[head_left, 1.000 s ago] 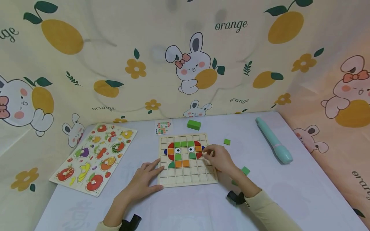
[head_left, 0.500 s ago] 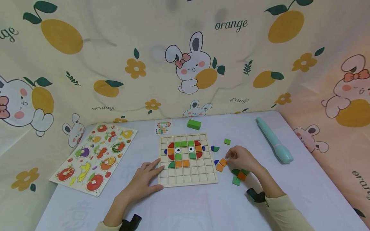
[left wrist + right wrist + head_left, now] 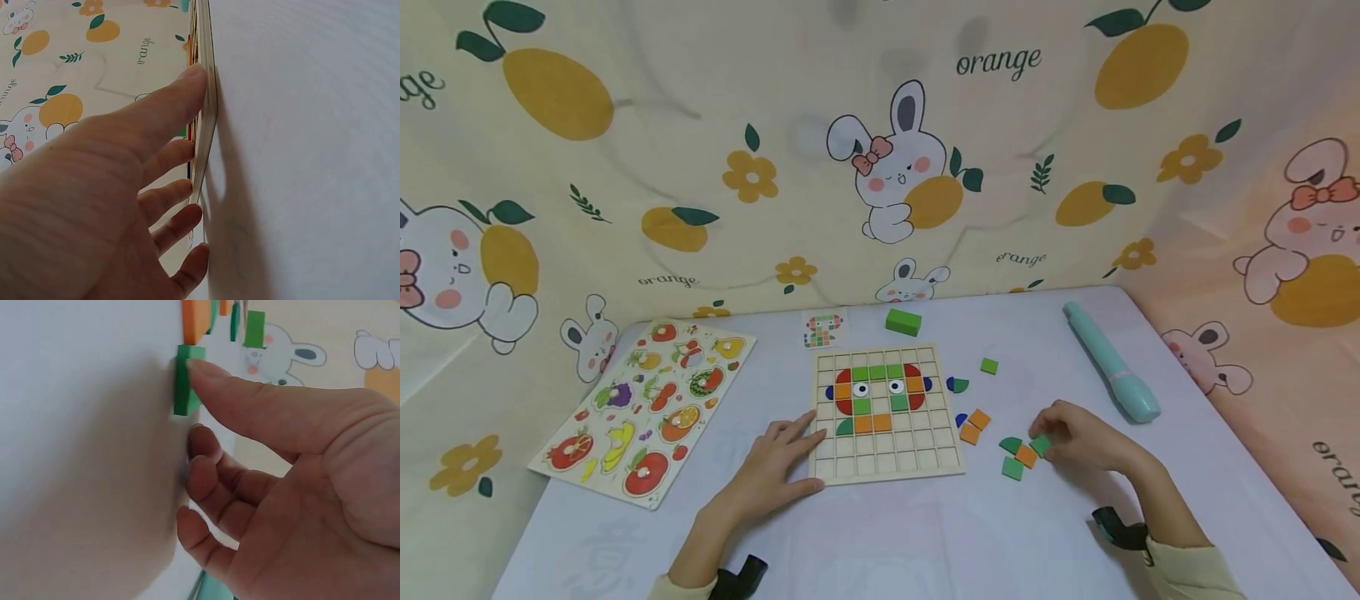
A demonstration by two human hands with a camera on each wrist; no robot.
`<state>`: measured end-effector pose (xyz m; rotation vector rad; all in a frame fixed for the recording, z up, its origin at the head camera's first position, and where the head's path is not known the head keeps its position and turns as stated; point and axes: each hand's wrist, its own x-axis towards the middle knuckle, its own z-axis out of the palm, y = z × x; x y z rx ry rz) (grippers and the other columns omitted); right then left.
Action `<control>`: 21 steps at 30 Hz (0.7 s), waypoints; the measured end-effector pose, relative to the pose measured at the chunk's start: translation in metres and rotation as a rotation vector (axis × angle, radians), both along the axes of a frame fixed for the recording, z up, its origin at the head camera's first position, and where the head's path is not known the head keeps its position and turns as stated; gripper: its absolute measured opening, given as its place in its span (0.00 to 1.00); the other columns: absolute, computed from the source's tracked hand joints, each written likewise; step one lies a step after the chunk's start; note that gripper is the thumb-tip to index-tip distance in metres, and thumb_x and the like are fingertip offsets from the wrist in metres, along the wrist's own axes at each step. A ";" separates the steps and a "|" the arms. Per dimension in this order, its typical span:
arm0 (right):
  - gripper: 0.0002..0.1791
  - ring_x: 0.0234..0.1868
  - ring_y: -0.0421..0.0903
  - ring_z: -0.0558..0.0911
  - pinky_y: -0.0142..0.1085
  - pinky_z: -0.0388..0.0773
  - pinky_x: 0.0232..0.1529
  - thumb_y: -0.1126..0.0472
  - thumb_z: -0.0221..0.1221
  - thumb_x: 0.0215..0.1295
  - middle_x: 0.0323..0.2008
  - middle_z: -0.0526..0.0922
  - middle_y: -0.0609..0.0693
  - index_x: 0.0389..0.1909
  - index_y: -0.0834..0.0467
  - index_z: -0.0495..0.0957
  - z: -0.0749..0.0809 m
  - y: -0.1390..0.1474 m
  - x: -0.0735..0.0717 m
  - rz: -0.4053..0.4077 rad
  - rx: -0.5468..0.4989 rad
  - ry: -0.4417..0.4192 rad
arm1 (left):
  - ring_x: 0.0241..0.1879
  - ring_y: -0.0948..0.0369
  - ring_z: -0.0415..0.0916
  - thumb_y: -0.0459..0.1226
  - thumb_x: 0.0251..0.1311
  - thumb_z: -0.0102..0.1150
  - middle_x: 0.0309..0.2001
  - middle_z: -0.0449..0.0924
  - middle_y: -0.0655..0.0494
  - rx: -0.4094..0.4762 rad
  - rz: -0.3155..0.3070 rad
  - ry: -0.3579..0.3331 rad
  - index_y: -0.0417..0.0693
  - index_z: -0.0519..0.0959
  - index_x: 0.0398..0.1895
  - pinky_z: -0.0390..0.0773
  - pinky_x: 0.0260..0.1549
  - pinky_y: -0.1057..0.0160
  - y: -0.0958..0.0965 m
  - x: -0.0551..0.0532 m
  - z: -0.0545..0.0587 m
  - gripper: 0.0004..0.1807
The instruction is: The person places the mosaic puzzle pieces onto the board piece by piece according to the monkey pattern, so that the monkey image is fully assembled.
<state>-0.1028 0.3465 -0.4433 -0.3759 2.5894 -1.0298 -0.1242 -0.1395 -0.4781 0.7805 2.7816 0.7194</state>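
In the head view my left hand [image 3: 771,471] rests with spread fingers at the left edge of a wooden grid board [image 3: 917,458]. Its thumb touches the board's near corner, as the left wrist view also shows. Colored tiles on the board form a face with two round eye tiles [image 3: 897,387]. To the right of the board, my right hand [image 3: 1086,437] pinches a green square tile [image 3: 1040,445] between thumb and index finger. In the right wrist view the thumb lies against this green tile [image 3: 182,384], and the other fingers are curled below.
Loose orange tiles [image 3: 970,434], a green square [image 3: 1012,468] and a green quarter-round [image 3: 1011,446] lie right of the board. Behind it are a pattern card [image 3: 824,332] and a green block [image 3: 903,323]. A fruit puzzle [image 3: 647,417] lies left, a teal pen-shaped device [image 3: 1108,362] right.
My right hand has left the board's right edge, where a blue piece now shows, and moved right past the orange tiles to the green square tile. My left hand has stayed in place.
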 end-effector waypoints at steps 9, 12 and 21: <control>0.13 0.37 0.47 0.73 0.34 0.74 0.38 0.77 0.66 0.53 0.35 0.76 0.50 0.39 0.63 0.78 0.001 -0.012 0.001 0.052 -0.014 0.055 | 0.67 0.49 0.59 0.55 0.56 0.69 0.77 0.55 0.53 0.002 -0.006 -0.007 0.52 0.73 0.69 0.64 0.58 0.41 -0.002 0.000 0.001 0.38; 0.14 0.37 0.47 0.72 0.35 0.74 0.38 0.77 0.67 0.52 0.35 0.74 0.49 0.39 0.62 0.79 0.004 -0.014 0.005 0.029 0.050 0.057 | 0.67 0.49 0.59 0.56 0.56 0.69 0.77 0.55 0.53 0.008 -0.011 -0.014 0.52 0.73 0.69 0.64 0.58 0.41 -0.002 0.000 0.001 0.39; 0.12 0.30 0.46 0.70 0.35 0.69 0.29 0.73 0.69 0.53 0.25 0.72 0.48 0.29 0.60 0.74 0.011 -0.016 0.004 -0.091 0.108 0.076 | 0.66 0.50 0.59 0.56 0.56 0.69 0.77 0.55 0.54 -0.009 -0.008 0.009 0.53 0.73 0.70 0.64 0.58 0.42 -0.001 -0.001 -0.001 0.39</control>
